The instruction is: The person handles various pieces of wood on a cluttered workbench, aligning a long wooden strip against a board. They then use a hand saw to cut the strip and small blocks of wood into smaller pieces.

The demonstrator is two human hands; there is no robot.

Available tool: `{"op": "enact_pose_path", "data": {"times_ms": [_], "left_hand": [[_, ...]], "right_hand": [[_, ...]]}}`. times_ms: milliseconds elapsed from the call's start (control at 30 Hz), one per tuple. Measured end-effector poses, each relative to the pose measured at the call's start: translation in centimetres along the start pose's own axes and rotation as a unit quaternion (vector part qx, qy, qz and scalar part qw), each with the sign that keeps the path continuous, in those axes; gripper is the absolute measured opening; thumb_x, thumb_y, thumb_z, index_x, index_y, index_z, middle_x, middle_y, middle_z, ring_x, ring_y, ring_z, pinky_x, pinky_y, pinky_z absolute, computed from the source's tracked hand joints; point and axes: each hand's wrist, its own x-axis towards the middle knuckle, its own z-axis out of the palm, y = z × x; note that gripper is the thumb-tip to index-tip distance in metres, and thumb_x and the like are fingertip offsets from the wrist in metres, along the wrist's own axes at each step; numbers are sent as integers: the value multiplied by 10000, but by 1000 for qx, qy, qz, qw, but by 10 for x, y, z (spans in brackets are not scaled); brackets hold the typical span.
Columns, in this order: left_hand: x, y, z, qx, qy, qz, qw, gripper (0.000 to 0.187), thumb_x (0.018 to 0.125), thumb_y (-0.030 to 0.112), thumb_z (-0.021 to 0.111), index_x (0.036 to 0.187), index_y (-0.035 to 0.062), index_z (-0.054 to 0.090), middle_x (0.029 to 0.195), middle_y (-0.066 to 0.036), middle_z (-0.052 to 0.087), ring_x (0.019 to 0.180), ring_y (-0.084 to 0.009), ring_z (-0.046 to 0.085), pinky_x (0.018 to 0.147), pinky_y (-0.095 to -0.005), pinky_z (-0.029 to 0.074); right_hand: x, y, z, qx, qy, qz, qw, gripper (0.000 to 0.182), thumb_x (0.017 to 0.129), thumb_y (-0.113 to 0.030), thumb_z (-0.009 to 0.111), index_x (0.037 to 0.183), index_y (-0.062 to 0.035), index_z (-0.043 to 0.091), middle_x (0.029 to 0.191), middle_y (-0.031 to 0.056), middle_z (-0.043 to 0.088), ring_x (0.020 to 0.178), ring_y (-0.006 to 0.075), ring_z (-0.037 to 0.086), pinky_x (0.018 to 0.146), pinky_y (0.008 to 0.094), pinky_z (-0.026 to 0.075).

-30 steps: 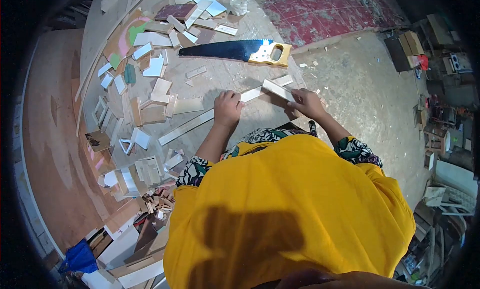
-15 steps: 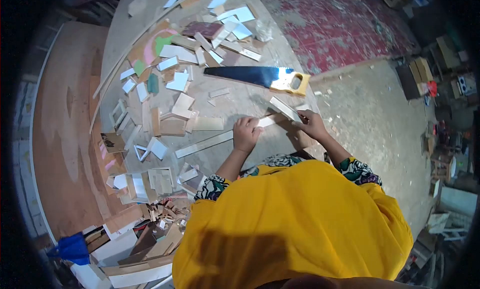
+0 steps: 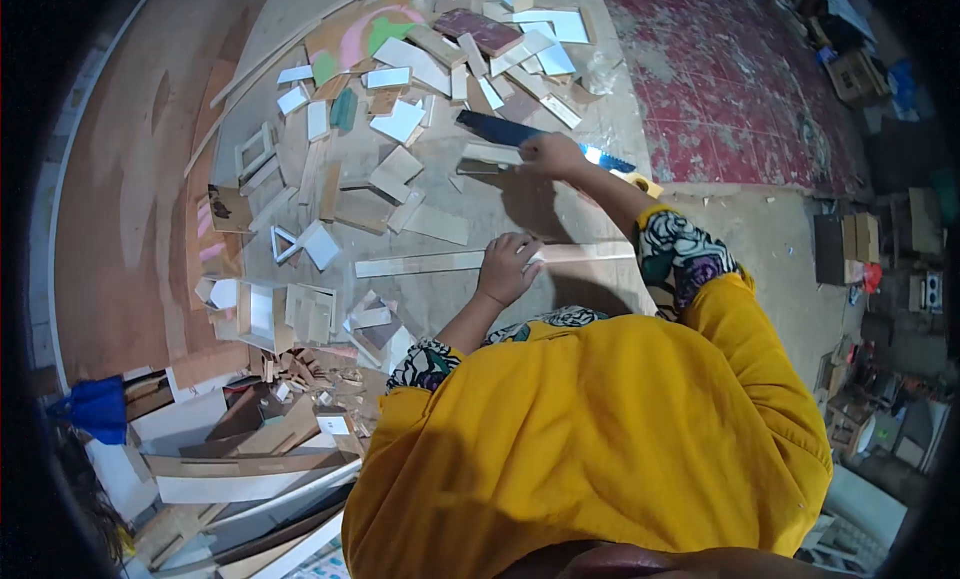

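The right hand (image 3: 550,156) is closed narrowly around a short wooden piece (image 3: 490,154), which points left from its fingers, above the tabletop (image 3: 590,229). The saw (image 3: 495,129) lies just beyond this hand; the forearm hides part of it, and its yellow handle (image 3: 645,185) shows to the right, near the tabletop's edge.

Nearer the body, the left hand (image 3: 508,269) bends its fingers over a long wooden strip (image 3: 420,264). The strip runs out on both sides of the hand, its right end close to the tabletop's right edge. Bare tabletop gives open room between the two hands; left of the right hand, wood offcuts (image 3: 400,121) crowd the space.

Well left of the left hand stands an open box-like frame (image 3: 262,314) with a white panel inside. Below it is a heap of small scraps (image 3: 310,372).
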Motion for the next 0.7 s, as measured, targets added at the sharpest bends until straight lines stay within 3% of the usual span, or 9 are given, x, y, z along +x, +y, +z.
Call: {"op": "enact_pose_path", "data": {"times_ms": [100,133,200,267,300,467,533,600,700], "left_hand": [[2,-1,0,-9,3,-4,1000,326,688,196,660,994,98,604,1014,-78,552,994,-280,491,851,-406,389],[3,-2,0,-23,-5,-5,1000,335,681,182,659,999,95,600,1025,-78,549,1001,-281,489,854,-408,388],[4,-3,-1,0,1,4,1000,287,696,188,663,966,106,610,1016,-58,557,992,-256,503,826,-389,407],[3,-3,-1,23,-12,1,1000,299,687,194,671,967,112,604,1003,-53,555,986,-249,505,821,-386,405],[4,-2,-3,20,-16,0,1000,299,687,194,671,967,112,604,1003,-53,555,986,-249,505,821,-386,405],[3,-3,-2,-33,-21,-14,999,320,680,200,682,980,123,603,986,-62,547,988,-264,494,824,-393,394],[4,-2,-2,-28,-34,-10,999,337,679,216,688,992,124,605,989,-64,549,991,-261,493,823,-390,393],[4,-2,-2,-17,-25,-17,999,340,686,215,685,1004,127,605,991,-68,549,986,-261,493,824,-389,391],[6,-3,-3,-15,-35,-10,999,342,696,217,675,1016,128,596,991,-62,545,983,-259,489,835,-389,383]], "right_hand": [[62,-14,-14,16,45,-40,998,435,682,-455,654,938,-104,647,875,176,628,843,330,603,754,406,468],[72,-25,-22,15,43,-45,998,435,682,-455,654,938,-104,647,875,176,628,843,330,603,754,406,468],[86,-38,-33,56,178,-85,979,491,724,-464,631,1052,-99,634,910,189,634,845,313,612,774,390,471],[94,-30,-35,143,145,-86,975,495,760,-442,614,1095,-78,619,909,158,650,821,292,622,763,365,479],[82,-33,-42,169,130,-66,975,385,777,-374,620,1016,-73,647,877,139,654,778,277,627,726,345,485],[-4,20,-12,147,56,-4,987,204,767,-239,634,882,-73,665,789,134,644,699,255,621,661,332,479],[-56,32,-6,175,40,93,979,182,760,-215,638,862,-68,667,748,129,638,658,240,615,632,322,476],[-103,50,1,143,55,106,983,165,754,-195,646,835,-54,669,729,121,636,631,219,609,612,316,474],[-164,54,-1,166,89,194,963,145,767,-140,664,808,-2,650,690,80,627,609,119,578,590,261,456]]}}
